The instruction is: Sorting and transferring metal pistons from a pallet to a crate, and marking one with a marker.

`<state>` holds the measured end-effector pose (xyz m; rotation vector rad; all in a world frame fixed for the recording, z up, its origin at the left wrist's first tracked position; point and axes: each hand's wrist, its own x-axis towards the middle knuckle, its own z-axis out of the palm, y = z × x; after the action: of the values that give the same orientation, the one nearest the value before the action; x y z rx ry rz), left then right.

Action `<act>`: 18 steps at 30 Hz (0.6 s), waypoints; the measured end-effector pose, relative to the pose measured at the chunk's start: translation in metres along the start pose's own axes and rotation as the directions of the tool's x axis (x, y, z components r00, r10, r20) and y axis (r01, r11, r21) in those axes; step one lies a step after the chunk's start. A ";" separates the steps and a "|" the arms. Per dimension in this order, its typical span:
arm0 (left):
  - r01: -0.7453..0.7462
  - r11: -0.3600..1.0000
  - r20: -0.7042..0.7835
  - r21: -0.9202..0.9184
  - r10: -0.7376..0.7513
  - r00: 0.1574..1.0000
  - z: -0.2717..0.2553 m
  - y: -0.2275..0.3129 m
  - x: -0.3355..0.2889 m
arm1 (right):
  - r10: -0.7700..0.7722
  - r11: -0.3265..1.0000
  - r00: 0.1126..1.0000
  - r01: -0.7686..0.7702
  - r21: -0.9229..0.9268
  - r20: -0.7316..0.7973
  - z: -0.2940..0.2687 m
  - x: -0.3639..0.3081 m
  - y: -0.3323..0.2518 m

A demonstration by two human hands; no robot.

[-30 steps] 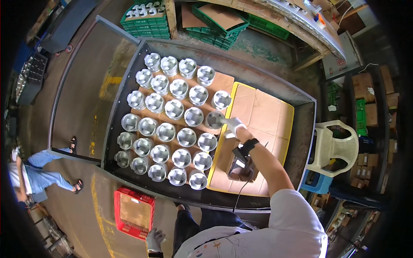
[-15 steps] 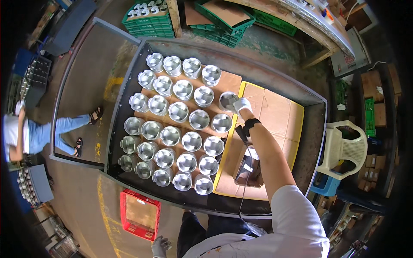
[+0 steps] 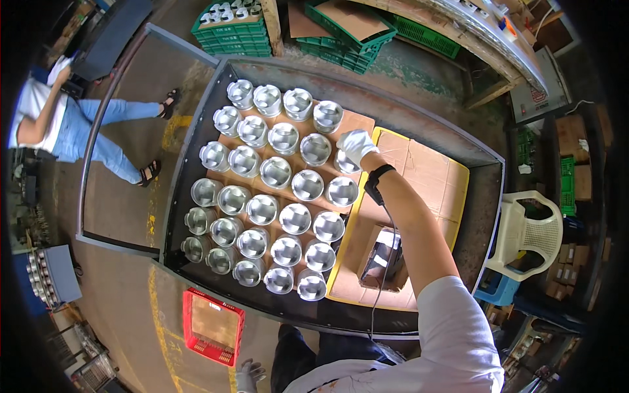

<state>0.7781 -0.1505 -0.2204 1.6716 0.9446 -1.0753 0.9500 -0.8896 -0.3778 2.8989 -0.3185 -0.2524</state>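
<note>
Rows of silver metal pistons (image 3: 275,172) stand in a low metal cart (image 3: 429,114), most with their smooth round tops up. My right hand (image 3: 357,145), in a white glove, reaches over the piston (image 3: 347,162) at the right end of one row. Its fingers bend down round the piston's far side and cover part of its top; the fingertips are hidden. My left hand (image 3: 250,374), in a grey glove, hangs low beside my leg with its fingers apart and nothing in it. Brown cardboard (image 3: 229,145) lies under the pistons.
A yellow-edged cardboard sheet (image 3: 432,177) covers the cart's right part, with an open box (image 3: 383,259) set in it. Beside the cart's near edge is a red crate (image 3: 213,327). A plastic chair (image 3: 531,229) stands right, green crates (image 3: 232,36) behind. Another person (image 3: 85,128) is at left.
My right hand has shifted up and left, from the piston's right side to over its top. My left hand stays low. The other person has moved farther up and into view.
</note>
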 end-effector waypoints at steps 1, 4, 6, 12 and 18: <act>0.009 1.000 -0.026 0.023 -0.008 1.000 0.003 0.001 -0.001 | 0.019 0.999 1.000 -0.019 0.029 0.011 -0.001 0.001 -0.001; -0.006 1.000 -0.027 0.025 0.006 1.000 0.002 -0.002 0.001 | 0.119 0.984 0.978 -0.093 0.152 -0.169 0.009 -0.012 0.006; 0.008 1.000 -0.040 0.024 -0.007 0.999 0.005 -0.002 0.000 | 0.349 0.916 0.928 -0.308 0.258 -0.131 0.007 -0.025 0.006; -0.021 0.999 0.010 0.047 0.020 1.000 0.005 -0.009 0.008 | 0.453 0.255 0.731 -0.655 0.712 0.510 0.032 -0.062 -0.003; -0.081 0.997 0.070 -0.002 0.081 0.994 -0.008 -0.009 0.010 | 0.545 0.225 0.684 -0.677 0.701 0.485 0.054 -0.055 -0.014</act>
<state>0.7750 -0.1392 -0.2308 1.6480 0.8248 -1.0723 0.8899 -0.8737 -0.4251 3.2268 -2.1707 -0.1667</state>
